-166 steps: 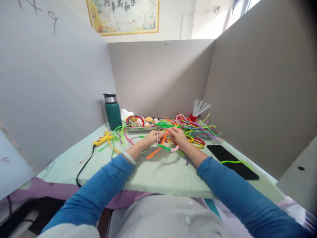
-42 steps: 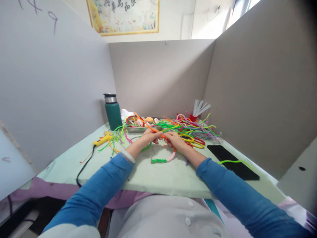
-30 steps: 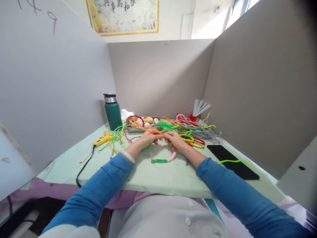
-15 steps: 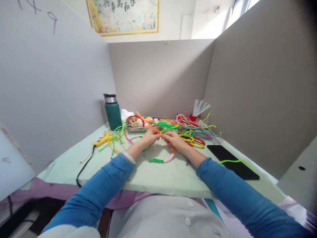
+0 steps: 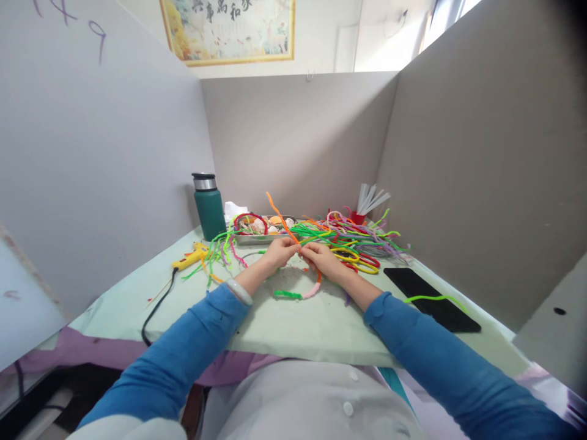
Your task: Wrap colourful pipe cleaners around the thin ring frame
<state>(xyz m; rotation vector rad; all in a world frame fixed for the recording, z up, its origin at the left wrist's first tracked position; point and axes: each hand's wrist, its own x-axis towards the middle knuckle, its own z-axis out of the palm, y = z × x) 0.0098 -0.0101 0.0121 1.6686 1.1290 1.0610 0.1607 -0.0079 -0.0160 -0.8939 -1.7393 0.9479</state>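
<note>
One banded hoop [image 5: 310, 293] curves on the near side of the metal tray [image 5: 263, 240], gripped by the right hand's [image 5: 321, 256] fingers, while the left hand's [image 5: 280, 253] fingers pinch the orange strand [image 5: 280, 215]. Its free end, slanting lower half a second ago, now rises steeply before the tray; winding seems under way. The tray holds orange and whitish pieces [image 5: 275, 220]; right of it, a red cup [image 5: 358, 218] holds white strips [image 5: 368, 200].

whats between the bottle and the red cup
In the head view, from the bottle to the cup: a crumpled white thing, the tray, then the pile of pipe cleaners.
</note>
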